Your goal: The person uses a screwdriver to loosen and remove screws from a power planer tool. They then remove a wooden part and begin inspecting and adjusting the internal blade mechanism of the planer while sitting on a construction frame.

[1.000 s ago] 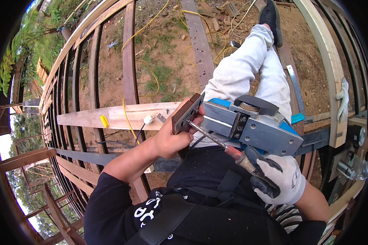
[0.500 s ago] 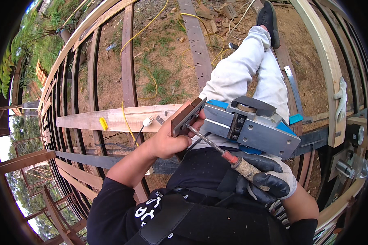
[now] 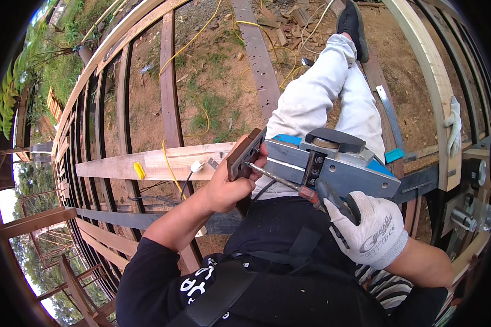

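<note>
My bare left hand is closed around a brown block with a metal plate on its face. The tip of a screwdriver meets the plate, its shaft slanting down to a reddish collar. My right hand, in a white glove with dark palm and fingers, closes around the screwdriver's handle and hides most of it. Just beyond both hands, an electric planer rests across my lap with its metal sole upward. Blue casing shows at its edges.
A light board lies at left, bearing a yellow object and a white plug. A yellow cord crosses it. Beams span the dirt ground. To the right are a blue-ended metal ruler and a spare glove on a timber.
My right hand has turned over on the screwdriver handle, from palm side showing to back of the glove showing. It sits slightly higher and farther right. The left hand stays nearly still.
</note>
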Available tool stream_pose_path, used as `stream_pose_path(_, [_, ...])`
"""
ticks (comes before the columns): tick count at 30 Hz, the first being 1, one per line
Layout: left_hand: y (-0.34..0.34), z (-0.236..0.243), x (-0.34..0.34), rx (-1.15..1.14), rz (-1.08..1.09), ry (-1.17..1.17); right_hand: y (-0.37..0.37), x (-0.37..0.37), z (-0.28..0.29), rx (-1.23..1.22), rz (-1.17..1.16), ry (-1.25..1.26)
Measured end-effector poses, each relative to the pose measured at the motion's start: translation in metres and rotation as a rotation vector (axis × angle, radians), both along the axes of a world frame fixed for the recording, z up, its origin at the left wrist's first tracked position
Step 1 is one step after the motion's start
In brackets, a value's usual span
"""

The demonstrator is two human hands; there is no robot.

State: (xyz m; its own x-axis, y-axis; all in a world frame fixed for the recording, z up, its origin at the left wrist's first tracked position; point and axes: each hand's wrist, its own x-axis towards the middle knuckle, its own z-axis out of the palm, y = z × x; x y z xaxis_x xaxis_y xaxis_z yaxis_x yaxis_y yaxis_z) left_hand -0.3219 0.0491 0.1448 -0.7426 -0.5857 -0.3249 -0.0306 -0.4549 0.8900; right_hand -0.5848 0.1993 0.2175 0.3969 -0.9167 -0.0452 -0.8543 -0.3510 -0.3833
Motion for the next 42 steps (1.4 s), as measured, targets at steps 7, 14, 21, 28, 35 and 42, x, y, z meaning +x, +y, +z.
stream_pose_path(7, [0.003,0.005,-0.009,-0.013,-0.086,-0.039,0.001,-0.020,-0.011,0.879,-0.477,-1.325])
stream_pose_path(14, [0.004,0.003,-0.008,-0.058,-0.149,-0.020,-0.001,-0.018,-0.012,1.118,-0.481,-1.310])
stream_pose_path(21, [0.001,0.000,-0.010,0.020,0.063,-0.043,0.000,0.004,0.008,-0.061,0.023,0.165])
stream_pose_path(28, [-0.003,-0.001,-0.009,0.001,-0.031,-0.046,0.005,-0.012,-0.011,0.943,-0.689,-1.539])
stream_pose_path(35, [0.001,-0.004,-0.007,-0.042,-0.066,-0.009,0.009,-0.001,-0.023,1.122,-0.569,-1.480])
stream_pose_path(42, [0.006,0.001,-0.007,-0.090,-0.128,-0.033,0.012,-0.018,-0.055,1.594,-0.345,-1.924])
